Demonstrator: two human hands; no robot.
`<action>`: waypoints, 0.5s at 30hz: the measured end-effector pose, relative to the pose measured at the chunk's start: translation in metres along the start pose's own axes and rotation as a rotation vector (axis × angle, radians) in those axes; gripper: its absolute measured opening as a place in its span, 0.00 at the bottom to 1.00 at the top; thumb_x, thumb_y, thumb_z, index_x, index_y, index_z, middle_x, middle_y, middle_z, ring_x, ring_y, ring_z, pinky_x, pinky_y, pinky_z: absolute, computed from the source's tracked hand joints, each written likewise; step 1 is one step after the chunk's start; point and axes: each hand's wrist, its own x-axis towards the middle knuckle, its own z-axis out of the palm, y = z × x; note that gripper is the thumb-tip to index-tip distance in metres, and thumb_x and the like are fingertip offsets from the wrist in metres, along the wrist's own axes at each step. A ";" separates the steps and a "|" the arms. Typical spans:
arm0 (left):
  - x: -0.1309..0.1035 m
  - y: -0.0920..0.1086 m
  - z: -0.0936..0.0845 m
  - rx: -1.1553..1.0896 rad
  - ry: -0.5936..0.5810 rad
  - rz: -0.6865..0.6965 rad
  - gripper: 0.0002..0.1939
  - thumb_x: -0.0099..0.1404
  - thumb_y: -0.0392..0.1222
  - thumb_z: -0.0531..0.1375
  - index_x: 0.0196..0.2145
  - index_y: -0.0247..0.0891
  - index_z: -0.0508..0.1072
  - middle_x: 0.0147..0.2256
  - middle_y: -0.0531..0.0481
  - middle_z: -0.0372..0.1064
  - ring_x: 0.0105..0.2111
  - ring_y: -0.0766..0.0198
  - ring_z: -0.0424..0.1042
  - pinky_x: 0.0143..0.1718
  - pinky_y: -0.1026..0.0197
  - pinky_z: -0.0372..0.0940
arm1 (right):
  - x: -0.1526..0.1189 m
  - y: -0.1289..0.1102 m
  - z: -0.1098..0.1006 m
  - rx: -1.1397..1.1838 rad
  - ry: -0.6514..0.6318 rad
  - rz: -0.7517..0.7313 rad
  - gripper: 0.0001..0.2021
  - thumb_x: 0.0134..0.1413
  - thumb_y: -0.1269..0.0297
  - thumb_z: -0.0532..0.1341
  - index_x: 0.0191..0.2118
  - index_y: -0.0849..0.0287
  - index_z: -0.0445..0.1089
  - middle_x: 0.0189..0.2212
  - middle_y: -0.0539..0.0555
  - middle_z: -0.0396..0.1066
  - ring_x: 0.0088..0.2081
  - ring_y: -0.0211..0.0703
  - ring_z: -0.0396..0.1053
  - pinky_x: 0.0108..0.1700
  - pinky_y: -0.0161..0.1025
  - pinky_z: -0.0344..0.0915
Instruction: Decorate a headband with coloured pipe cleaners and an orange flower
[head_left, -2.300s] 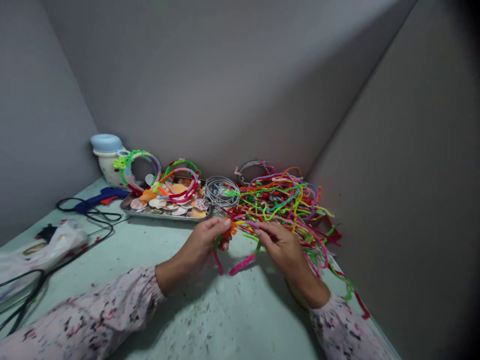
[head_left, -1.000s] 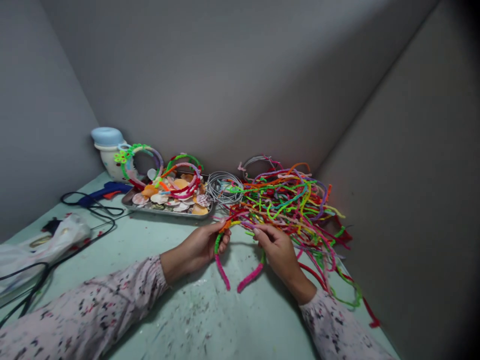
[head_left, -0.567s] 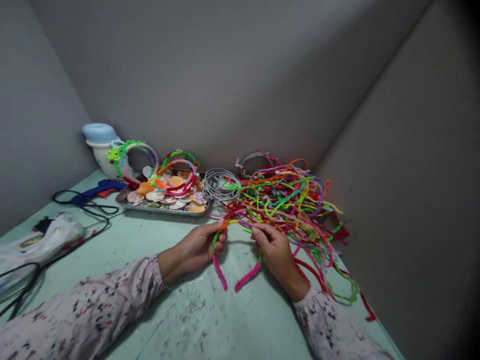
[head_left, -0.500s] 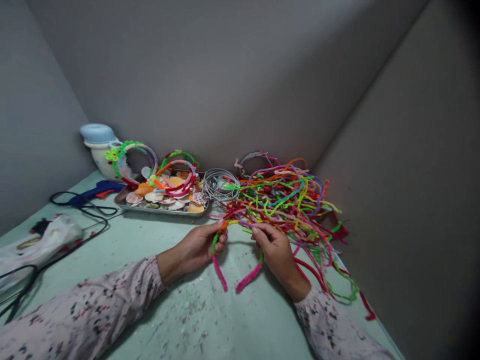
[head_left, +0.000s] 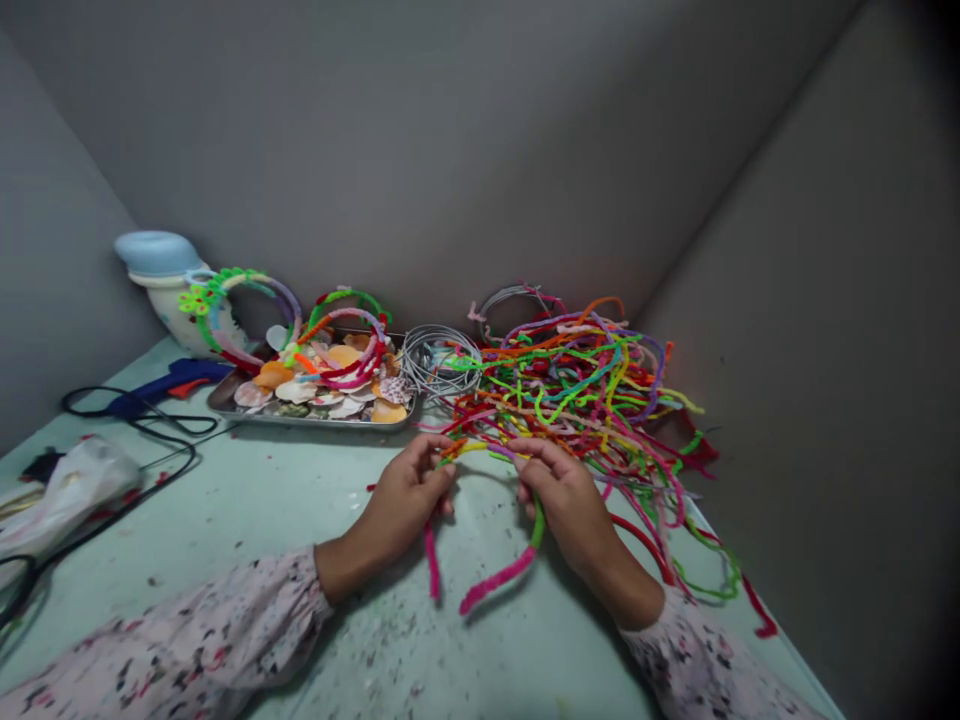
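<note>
Between my hands is a headband wrapped in fuzzy pipe cleaner (head_left: 499, 582), arched away from me with its two pink ends toward me. Bands of green, orange, yellow and purple follow along its curve. My left hand (head_left: 412, 485) pinches it at the orange and green part on the left. On the other side, my right hand (head_left: 559, 500) grips the purple part, and a green stretch runs down below those fingers. My fingers cover parts of the band at both grips.
A heap of colourful pipe cleaners (head_left: 592, 380) lies behind my right hand, beside a coil of grey wire hoops (head_left: 441, 362). A metal tray (head_left: 322, 424) holds seashells and finished headbands (head_left: 259, 283). Further left are a blue glue gun (head_left: 154, 388), its black cable, a plastic bag (head_left: 86, 485) and a blue-topped container (head_left: 161, 255).
My hands have moved slightly apart, the right one shifting right along with its side of the headband. The pink ends sit differently, and the view has shifted a little.
</note>
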 end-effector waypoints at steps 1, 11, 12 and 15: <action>0.000 -0.001 0.000 0.021 -0.001 -0.006 0.14 0.61 0.42 0.59 0.45 0.38 0.65 0.26 0.57 0.63 0.18 0.72 0.66 0.19 0.68 0.58 | -0.002 -0.003 0.000 0.013 -0.015 0.013 0.14 0.53 0.59 0.59 0.44 0.59 0.70 0.17 0.45 0.64 0.18 0.33 0.59 0.20 0.31 0.54; -0.001 -0.004 0.000 0.093 -0.071 -0.034 0.11 0.63 0.46 0.56 0.39 0.35 0.67 0.27 0.55 0.66 0.16 0.72 0.64 0.18 0.68 0.62 | -0.013 -0.023 -0.001 0.074 -0.144 -0.048 0.15 0.57 0.53 0.58 0.42 0.60 0.70 0.23 0.48 0.68 0.20 0.32 0.60 0.21 0.31 0.56; -0.002 -0.004 0.000 0.106 -0.075 -0.029 0.11 0.64 0.46 0.56 0.39 0.35 0.66 0.27 0.55 0.66 0.16 0.72 0.63 0.18 0.68 0.61 | -0.013 -0.024 -0.001 0.071 -0.145 -0.050 0.15 0.57 0.53 0.58 0.41 0.60 0.70 0.23 0.48 0.68 0.20 0.32 0.60 0.21 0.31 0.56; -0.002 -0.005 0.000 0.138 -0.082 -0.018 0.10 0.64 0.45 0.55 0.38 0.35 0.66 0.26 0.55 0.66 0.17 0.73 0.63 0.18 0.69 0.59 | -0.015 -0.025 -0.001 0.075 -0.148 -0.058 0.15 0.58 0.53 0.57 0.41 0.59 0.70 0.24 0.48 0.68 0.20 0.32 0.61 0.21 0.31 0.56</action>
